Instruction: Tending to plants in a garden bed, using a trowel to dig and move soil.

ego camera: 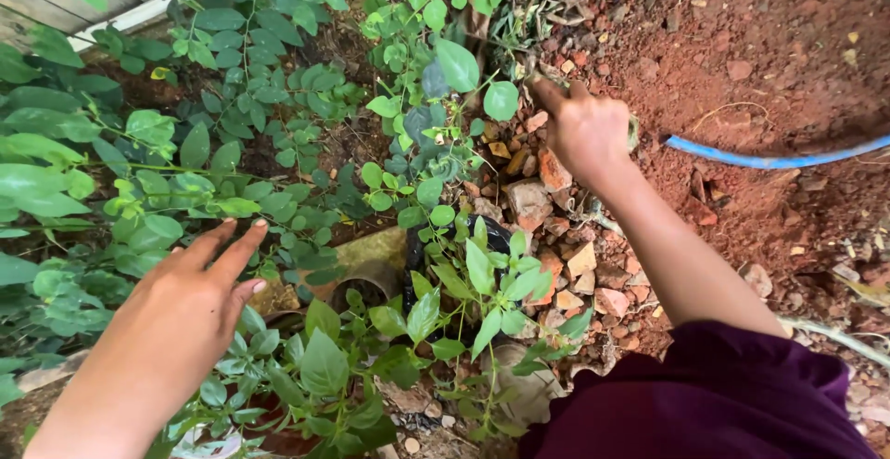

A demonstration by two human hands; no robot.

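I see right hand (586, 130) at upper centre of frame, clenched low among stones (556, 236) and red soil (742, 42); what it grips, cannot tell. Left hand (190, 306) at lower left, released, fingers spread over leafy plants (278, 144). Blue hose (769, 158) lies just right of right hand

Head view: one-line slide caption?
Right hand grips a plant stem among stones; left hand spread open over green leaves.
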